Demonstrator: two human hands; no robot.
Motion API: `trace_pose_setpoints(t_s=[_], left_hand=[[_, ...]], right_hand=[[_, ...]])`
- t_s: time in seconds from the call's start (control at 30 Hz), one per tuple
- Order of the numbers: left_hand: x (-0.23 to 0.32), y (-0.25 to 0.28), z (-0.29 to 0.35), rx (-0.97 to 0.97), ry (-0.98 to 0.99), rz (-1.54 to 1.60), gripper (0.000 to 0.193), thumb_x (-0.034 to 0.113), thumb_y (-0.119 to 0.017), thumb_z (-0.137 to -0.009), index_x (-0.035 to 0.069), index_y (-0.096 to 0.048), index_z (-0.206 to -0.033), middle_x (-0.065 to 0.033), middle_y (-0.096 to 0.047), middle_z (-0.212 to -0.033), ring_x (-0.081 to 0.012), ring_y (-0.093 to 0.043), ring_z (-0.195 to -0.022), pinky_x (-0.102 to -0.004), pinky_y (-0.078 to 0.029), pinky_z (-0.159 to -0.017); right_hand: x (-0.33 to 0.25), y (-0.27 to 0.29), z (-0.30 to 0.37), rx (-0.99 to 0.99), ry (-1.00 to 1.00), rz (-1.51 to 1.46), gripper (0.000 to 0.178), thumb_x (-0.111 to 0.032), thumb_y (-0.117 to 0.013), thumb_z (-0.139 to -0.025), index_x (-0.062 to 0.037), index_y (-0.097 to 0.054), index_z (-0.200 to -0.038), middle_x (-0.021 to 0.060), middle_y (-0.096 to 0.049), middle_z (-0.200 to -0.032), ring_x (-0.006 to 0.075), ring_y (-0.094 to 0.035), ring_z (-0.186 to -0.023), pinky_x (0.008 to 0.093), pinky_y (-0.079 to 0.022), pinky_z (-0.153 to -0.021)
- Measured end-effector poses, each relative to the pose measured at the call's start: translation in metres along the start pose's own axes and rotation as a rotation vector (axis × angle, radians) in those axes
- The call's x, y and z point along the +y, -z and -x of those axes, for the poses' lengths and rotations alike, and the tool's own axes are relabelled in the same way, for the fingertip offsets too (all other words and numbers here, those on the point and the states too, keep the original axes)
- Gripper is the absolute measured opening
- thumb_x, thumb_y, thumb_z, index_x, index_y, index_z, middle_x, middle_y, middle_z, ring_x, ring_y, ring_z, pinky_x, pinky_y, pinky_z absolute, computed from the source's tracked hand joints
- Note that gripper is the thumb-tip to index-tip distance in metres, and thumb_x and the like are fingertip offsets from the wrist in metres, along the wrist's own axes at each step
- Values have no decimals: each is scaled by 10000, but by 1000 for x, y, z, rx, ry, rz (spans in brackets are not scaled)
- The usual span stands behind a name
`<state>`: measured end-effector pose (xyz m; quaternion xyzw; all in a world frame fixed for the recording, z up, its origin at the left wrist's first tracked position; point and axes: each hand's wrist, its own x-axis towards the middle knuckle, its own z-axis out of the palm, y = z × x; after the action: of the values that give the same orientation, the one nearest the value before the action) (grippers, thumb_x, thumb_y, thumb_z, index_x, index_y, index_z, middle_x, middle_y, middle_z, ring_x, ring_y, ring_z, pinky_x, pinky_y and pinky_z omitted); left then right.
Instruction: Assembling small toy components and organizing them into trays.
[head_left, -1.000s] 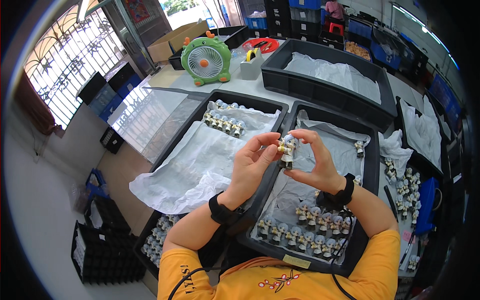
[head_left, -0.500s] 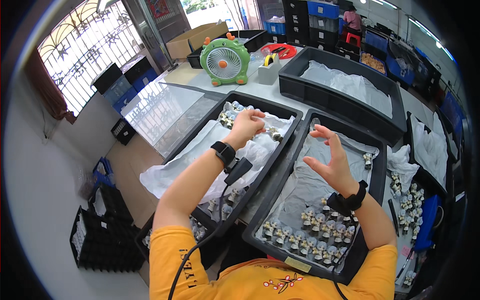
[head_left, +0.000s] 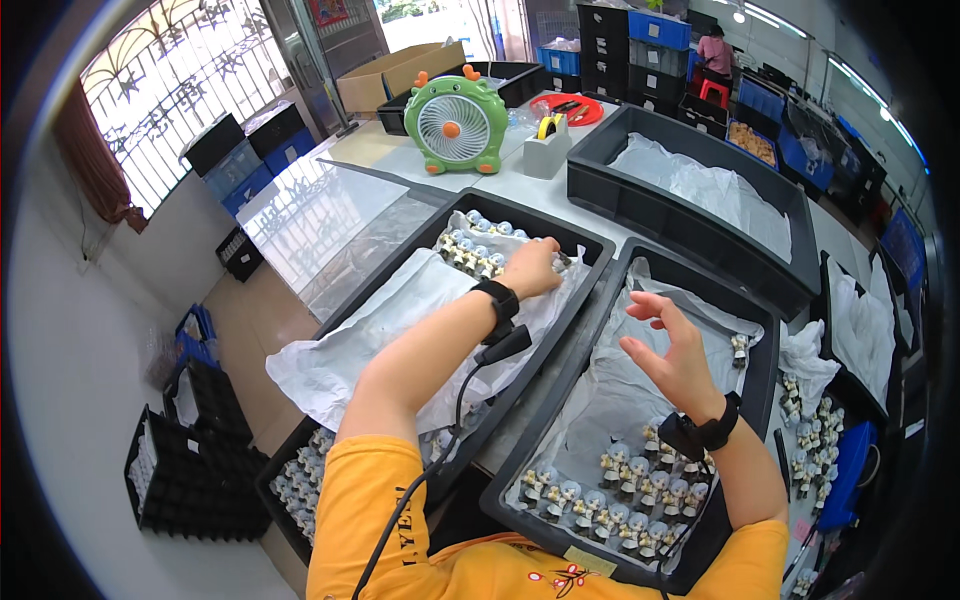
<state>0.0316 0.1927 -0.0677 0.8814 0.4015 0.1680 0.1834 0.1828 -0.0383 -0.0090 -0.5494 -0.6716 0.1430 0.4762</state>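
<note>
My left hand [head_left: 535, 268] reaches into the far right part of the left black tray [head_left: 578, 302]. Its fingers pinch down at a small figurine [head_left: 562, 262], which they mostly hide. Beside that hand, several blue-haired figurines [head_left: 475, 245] stand in rows, and a white paper sheet [head_left: 370, 325] covers the nearer part of the tray. My right hand [head_left: 668, 345] hovers over the right black tray [head_left: 763, 385], fingers apart and holding nothing. Rows of figurines [head_left: 620, 500] fill that tray's near end on a pale liner, and a single figurine [head_left: 739, 350] stands by its right wall.
A green fan [head_left: 455, 128], a tape dispenser [head_left: 546, 146] and a large dark bin [head_left: 690, 200] stand behind the trays. More figurines [head_left: 818, 440] and a blue container [head_left: 850, 480] are at the right. Black crates [head_left: 195, 480] sit on the floor at left.
My left hand has moved right and down onto the figurine lying at the left tray's right side, uncovering the rows behind. My right hand stays raised and open, nearly in place.
</note>
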Motion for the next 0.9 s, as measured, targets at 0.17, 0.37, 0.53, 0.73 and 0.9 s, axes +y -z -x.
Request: trace_pose_setpoints(t_s=[0.17, 0.37, 0.53, 0.73, 0.9], left_hand=[[16, -2, -5, -70, -1, -67, 511, 198, -685, -617, 73, -564, -1098, -194, -560, -1054, -331, -543, -1009, -378, -453, -859], [-9, 27, 6, 62, -30, 54, 285, 170, -680, -626, 30, -496, -792, -134, -575, -735, -261, -596, -721, -333, -477, -654], [-25, 20, 29, 138, 43, 297, 225, 168, -695, -692, 27, -535, -764, -60, -571, -669, -142, -581, -648, -281, -465, -586], [-10, 16, 47, 66, 93, -124, 224, 203, -676, -682, 52, -600, -829, -145, -642, -788, -324, -611, -799, -395, -478, -729], [-22, -7, 37, 148, 55, -158, 252, 216, -667, -693, 49, -592, -867, -156, -639, -806, -329, -608, -811, -401, -475, -730]], right_hand=[[-1, 4, 1, 28, -1, -11, 438, -112, -682, -751, -66, -525, -1156, 82, -625, -980, 194, -591, -925, 314, -438, -785], [0, 6, -3, 24, 26, -37, 409, -102, -675, -751, -61, -539, -1134, 70, -629, -935, 183, -597, -878, 299, -441, -767], [3, 6, -1, 29, 34, -37, 386, -106, -672, -751, -61, -549, -1114, 72, -633, -929, 187, -604, -871, 299, -444, -752], [8, 7, -1, 17, 33, -2, 296, -125, -666, -764, -43, -590, -1038, 80, -636, -921, 191, -605, -878, 298, -445, -751], [15, 18, -4, 102, 22, 35, 250, -120, -664, -763, -27, -613, -989, 89, -638, -887, 189, -613, -847, 295, -455, -750]])
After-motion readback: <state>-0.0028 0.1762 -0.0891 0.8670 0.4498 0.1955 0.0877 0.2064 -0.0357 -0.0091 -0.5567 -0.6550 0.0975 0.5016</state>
